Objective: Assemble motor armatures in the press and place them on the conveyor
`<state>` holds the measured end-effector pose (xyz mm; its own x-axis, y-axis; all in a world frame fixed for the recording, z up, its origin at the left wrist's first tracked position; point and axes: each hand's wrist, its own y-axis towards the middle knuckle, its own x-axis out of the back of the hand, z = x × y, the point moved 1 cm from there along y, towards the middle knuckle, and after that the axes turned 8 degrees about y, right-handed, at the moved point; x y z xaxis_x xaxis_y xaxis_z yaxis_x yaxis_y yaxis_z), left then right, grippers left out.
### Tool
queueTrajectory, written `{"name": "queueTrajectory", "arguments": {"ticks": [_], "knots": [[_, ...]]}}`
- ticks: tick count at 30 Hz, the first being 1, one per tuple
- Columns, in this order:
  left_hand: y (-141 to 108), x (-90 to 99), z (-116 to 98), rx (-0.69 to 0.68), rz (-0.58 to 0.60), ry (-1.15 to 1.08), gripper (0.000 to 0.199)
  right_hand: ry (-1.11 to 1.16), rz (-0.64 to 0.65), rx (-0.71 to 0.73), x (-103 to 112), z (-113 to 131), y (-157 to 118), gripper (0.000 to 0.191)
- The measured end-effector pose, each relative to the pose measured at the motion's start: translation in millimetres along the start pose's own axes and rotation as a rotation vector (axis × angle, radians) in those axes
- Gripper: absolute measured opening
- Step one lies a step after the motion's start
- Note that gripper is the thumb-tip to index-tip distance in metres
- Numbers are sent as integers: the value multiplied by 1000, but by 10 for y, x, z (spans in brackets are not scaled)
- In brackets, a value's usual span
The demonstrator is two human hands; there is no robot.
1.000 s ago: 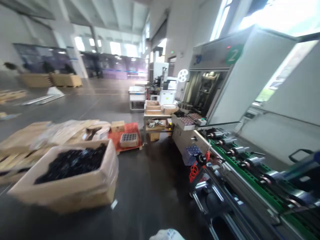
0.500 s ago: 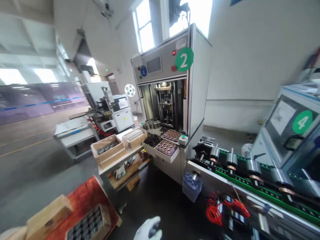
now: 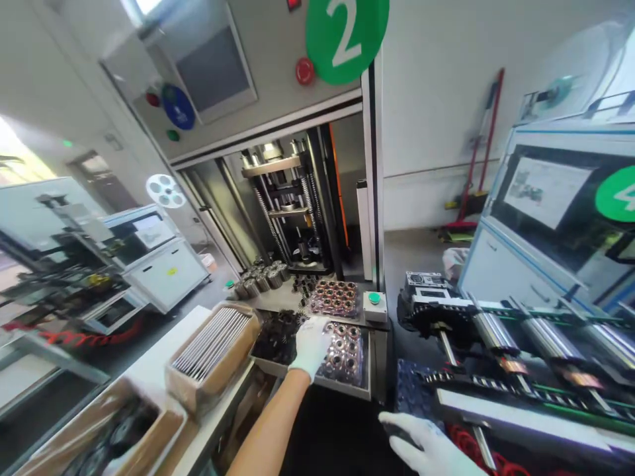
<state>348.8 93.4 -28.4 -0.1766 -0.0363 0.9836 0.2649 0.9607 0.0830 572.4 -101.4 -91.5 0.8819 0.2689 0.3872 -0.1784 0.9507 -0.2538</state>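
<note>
My left hand [image 3: 311,344], in a white glove, reaches over the bin of black parts [image 3: 275,336] and the left edge of the lower tray of copper-coloured rings [image 3: 347,357]. Its fingers point away from me and are blurred; whether they grip anything is hidden. Behind it lies a second tray of copper-coloured rings [image 3: 335,297]. My right hand [image 3: 419,441], also gloved, hangs at the lower right beside the conveyor. Its thumb and fingers are apart, with a dark patch between them that I cannot make out.
The press [image 3: 288,211] stands open behind the trays, with metal cylinders [image 3: 262,277] at its left and a green button box [image 3: 375,306] at its right. A box of thin rods [image 3: 213,347] sits left. The conveyor [image 3: 520,413] carries shafts on the right.
The view has moved closer to the machine. My left hand has come into view over the bin and tray. A gloved hand low in the earlier view now shows further right.
</note>
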Motion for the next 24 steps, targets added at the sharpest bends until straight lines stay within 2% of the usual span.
{"name": "queueTrajectory", "arguments": {"ticks": [3,6,8,11,14,17,19,20,22,24], "knots": [[691,-168,233,-93,75,19,34,13,-75,-69,66,204,341,47],[1193,-326,415,-190,164,27,28,-6,-205,-173,170,303,565,50],[1433,-406,525,-249,223,18,22,-2,-270,-211,220,340,723,51],[1681,-485,663,-334,287,-32,16,14,-292,-249,264,460,1047,53],[1821,-506,747,-408,305,-124,15,34,-299,-221,299,783,1528,52],[1868,-416,839,-478,271,-228,17,88,-317,-106,314,1299,2250,50],[1883,-278,993,-443,224,-445,18,132,-329,9,293,1655,2909,51],[1897,-200,1117,-371,227,-609,19,161,-330,70,270,1811,3286,53],[1940,-64,1457,-138,302,-968,19,220,-343,165,206,2055,4089,66],[1998,14,1869,112,409,-1236,25,234,-434,173,135,2211,4855,83]]}}
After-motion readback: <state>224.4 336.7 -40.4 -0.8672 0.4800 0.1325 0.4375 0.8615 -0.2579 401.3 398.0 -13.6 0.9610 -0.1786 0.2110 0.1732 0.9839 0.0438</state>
